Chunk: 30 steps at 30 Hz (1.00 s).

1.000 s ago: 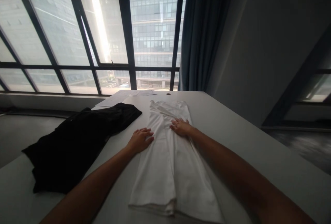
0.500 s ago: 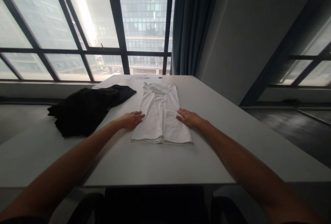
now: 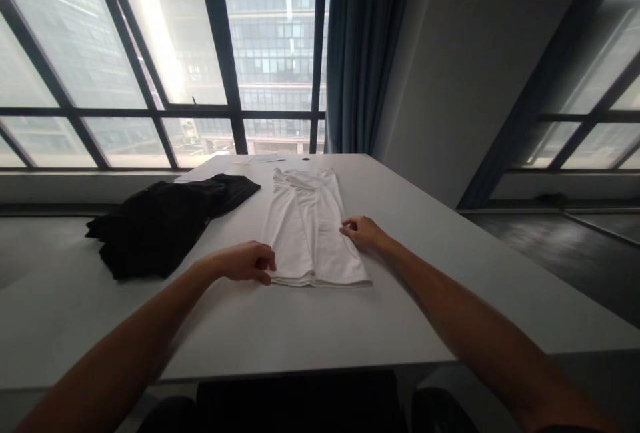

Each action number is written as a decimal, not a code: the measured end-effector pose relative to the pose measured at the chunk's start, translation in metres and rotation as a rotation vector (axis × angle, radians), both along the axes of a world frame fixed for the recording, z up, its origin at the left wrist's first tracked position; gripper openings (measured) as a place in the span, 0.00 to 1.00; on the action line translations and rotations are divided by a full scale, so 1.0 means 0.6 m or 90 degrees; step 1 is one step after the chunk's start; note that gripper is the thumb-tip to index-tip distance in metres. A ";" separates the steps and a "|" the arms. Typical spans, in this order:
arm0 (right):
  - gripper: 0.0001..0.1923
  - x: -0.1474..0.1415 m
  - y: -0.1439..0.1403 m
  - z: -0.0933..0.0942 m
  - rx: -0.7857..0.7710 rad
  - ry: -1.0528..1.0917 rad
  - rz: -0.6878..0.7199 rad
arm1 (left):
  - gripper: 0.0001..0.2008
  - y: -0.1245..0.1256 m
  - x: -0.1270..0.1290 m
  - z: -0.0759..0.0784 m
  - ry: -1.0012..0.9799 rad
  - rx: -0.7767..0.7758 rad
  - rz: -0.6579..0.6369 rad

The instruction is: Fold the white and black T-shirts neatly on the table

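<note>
Both bare arms reach forward; left hand curls at the folded white cotton garment's near-left corner, right hand rests on its right edge.

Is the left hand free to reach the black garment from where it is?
Probably yes: the left hand sits at the white garment, with only bare table between it and the black garment.

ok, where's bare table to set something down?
Bare: table right of the white garment, and the near strip before both hands. Crowded: left side, black garment; left hand and right hand flank the white garment.
</note>
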State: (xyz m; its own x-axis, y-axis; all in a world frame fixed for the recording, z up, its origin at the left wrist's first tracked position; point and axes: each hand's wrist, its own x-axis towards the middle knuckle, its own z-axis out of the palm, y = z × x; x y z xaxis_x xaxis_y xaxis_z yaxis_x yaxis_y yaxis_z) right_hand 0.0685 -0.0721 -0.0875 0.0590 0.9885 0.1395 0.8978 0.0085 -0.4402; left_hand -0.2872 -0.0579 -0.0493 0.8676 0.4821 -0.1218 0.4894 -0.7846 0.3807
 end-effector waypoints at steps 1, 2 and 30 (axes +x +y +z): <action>0.18 -0.001 -0.001 0.001 -0.005 0.001 0.007 | 0.15 -0.002 0.002 0.002 -0.010 -0.009 -0.010; 0.18 0.000 -0.001 0.003 -0.008 0.000 0.012 | 0.15 -0.003 0.002 0.005 -0.019 -0.015 -0.017; 0.18 0.036 -0.019 0.049 -0.101 -0.047 -0.005 | 0.15 -0.019 -0.002 0.012 -0.044 -0.143 -0.036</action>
State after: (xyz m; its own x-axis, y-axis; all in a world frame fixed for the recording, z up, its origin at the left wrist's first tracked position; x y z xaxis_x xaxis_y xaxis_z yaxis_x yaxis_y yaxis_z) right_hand 0.0898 -0.0835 -0.0580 0.0616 0.9980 -0.0136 0.9273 -0.0623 -0.3692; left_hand -0.2886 -0.0691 -0.0418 0.9024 0.4004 -0.1592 0.4137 -0.7021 0.5796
